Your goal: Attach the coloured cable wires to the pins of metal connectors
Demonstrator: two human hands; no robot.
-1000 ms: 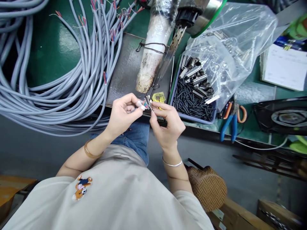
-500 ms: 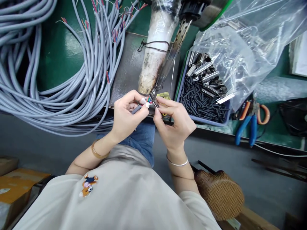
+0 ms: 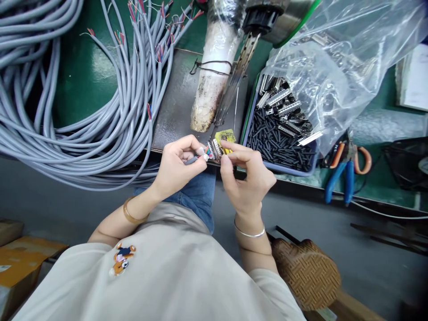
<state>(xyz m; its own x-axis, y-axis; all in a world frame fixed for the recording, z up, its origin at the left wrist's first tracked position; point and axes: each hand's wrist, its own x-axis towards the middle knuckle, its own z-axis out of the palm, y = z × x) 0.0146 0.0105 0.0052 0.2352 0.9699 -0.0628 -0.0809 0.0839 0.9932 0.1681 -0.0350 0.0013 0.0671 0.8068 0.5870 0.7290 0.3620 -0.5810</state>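
My left hand (image 3: 179, 167) is closed, with thumb and fingers pinching the end of a grey cable (image 3: 191, 160). Its thin coloured wires (image 3: 207, 152) fan out at a metal multi-pin connector (image 3: 216, 150). From the other side my right hand (image 3: 245, 171) holds that connector by thumb and fingertips. Pale coverings show on some left fingertips. Just above the connector, the soldering iron (image 3: 234, 87) points its tip down; whether the tip touches the connector I cannot tell. Behind the right fingertips lies a yellow sponge (image 3: 227, 135), partly covered.
Many grey cables (image 3: 127, 102) with stripped ends lie at the left. A blue bin (image 3: 309, 171) holds black tubes and metal connectors, partly under a plastic bag (image 3: 337, 67). Pliers (image 3: 346, 167) lie at the right. A white wrapped cylinder (image 3: 212, 80) rests beside the iron.
The connector has turned, so more of its metal shell now shows. My right hand has shifted slightly right and down, its fingers regripping at the connector's side. The left hand keeps its grip.
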